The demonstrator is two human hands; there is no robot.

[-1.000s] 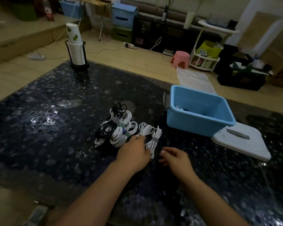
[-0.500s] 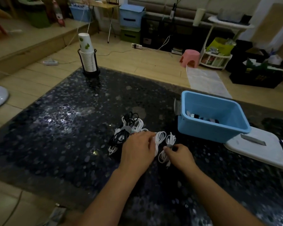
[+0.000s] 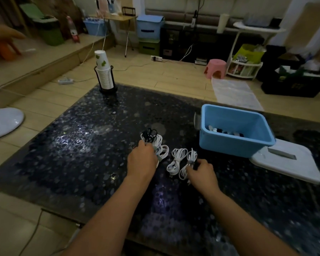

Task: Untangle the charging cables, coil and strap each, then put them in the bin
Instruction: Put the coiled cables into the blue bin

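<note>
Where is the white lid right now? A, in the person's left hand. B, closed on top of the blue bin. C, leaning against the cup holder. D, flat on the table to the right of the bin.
D: the lid lies flat on the table at the right of the open bin, and neither hand touches it.
</note>
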